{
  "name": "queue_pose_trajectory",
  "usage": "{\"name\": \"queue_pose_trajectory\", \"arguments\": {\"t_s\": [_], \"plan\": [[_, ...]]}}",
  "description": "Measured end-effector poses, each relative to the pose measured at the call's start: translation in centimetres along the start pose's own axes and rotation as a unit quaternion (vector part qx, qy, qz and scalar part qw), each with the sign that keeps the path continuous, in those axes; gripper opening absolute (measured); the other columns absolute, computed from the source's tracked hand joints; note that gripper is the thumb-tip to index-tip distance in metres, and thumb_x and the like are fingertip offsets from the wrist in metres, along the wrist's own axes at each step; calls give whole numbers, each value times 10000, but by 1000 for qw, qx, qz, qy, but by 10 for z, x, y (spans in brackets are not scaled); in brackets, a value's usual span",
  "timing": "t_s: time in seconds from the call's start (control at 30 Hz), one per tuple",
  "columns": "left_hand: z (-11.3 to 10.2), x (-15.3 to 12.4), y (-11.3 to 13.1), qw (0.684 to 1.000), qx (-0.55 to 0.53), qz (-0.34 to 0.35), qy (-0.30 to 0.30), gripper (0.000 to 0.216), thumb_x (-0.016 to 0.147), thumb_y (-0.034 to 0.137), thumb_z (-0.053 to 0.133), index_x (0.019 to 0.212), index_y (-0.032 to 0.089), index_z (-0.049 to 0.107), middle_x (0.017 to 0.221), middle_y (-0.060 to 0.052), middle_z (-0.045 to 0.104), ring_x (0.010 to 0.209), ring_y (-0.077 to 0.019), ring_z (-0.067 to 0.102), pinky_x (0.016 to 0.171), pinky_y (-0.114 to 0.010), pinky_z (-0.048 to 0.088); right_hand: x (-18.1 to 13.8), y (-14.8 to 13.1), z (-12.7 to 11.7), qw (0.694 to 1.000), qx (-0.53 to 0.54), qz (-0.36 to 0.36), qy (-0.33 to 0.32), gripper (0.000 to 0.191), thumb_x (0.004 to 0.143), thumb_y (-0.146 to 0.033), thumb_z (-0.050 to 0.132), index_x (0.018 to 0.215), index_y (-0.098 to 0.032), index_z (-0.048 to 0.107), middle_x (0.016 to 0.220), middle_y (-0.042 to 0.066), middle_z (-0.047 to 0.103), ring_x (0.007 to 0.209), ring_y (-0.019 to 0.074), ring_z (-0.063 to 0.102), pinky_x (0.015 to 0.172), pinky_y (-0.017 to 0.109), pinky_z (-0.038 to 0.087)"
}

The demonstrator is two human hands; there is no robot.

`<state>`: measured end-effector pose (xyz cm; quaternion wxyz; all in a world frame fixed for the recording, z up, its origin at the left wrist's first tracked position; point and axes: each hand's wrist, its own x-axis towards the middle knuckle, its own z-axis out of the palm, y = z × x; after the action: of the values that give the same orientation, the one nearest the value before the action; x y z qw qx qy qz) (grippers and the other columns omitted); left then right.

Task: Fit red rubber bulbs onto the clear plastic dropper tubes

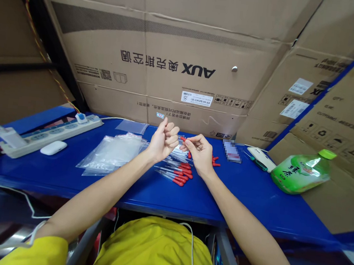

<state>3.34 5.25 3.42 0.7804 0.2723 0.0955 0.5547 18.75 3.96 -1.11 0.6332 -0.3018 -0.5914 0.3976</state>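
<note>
My right hand (200, 154) is closed in a pinch on a red rubber dropper bulb (182, 138), which points toward my left hand. My left hand (164, 139) forms a fist with the thumb raised, just left of that bulb; what it holds, if anything, is hidden by the fingers. Below both hands lie several glass droppers with red bulbs (181, 175), bulbs toward the right. Clear glass tubes (177, 154) are heaped behind them, partly covered by my hands. Loose red bulbs (215, 161) lie to the right of my right hand.
Clear plastic bags (111, 153) are stacked left on the blue table (239, 198). Beyond are a white case (53, 148) and a power strip (53, 134). To the right stand a blurred-out phone-like object (232, 151), a white device (262, 158) and a green bottle (301, 173). Cardboard (174, 35) walls the back.
</note>
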Motion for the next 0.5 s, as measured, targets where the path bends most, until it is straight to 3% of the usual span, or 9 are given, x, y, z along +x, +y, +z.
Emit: {"name": "queue_pose_trajectory", "arguments": {"t_s": [0.13,0.2,0.27,0.37,0.43,0.5], "plan": [[-10,5,7,992,111,-49,-32,431,1033,414,516,693,187,379,642,45,465,350,-30,243,363,-189,158,6,-1,-19,998,-55,2,-28,339,806,-497,806,845,-240,588,715,-1,722,666,187,718,650,321,583],[-18,10,11,979,205,3,-12,338,993,446,554,787,181,513,791,-9,611,360,-31,287,365,-198,143,9,-6,-30,994,-100,-6,-49,288,816,-433,795,840,-234,587,723,-6,715,651,171,689,635,300,547],[-29,16,16,942,319,88,59,292,967,441,562,827,184,564,816,-18,638,376,-44,333,382,-199,132,11,-13,-39,982,-156,-4,-104,212,831,-353,760,821,-225,592,705,-20,691,601,147,629,582,274,486],[-46,21,28,827,514,179,141,255,913,374,612,752,178,594,678,8,589,428,-72,370,432,-203,215,11,-20,-48,952,-214,19,-219,118,816,-259,713,791,-210,608,710,-28,675,615,139,597,589,262,447],[-56,22,37,709,676,186,71,209,880,348,666,762,176,669,672,0,624,530,-101,471,513,-203,293,11,-21,-51,927,-240,32,-287,69,799,-219,694,794,-199,628,741,-24,680,663,142,605,632,262,456],[-62,21,44,599,789,132,-41,148,850,338,707,833,195,743,737,-1,693,588,-116,525,565,-216,318,10,-19,-53,903,-262,45,-336,48,784,-188,687,809,-188,646,769,-17,684,709,146,615,671,262,464]]}}
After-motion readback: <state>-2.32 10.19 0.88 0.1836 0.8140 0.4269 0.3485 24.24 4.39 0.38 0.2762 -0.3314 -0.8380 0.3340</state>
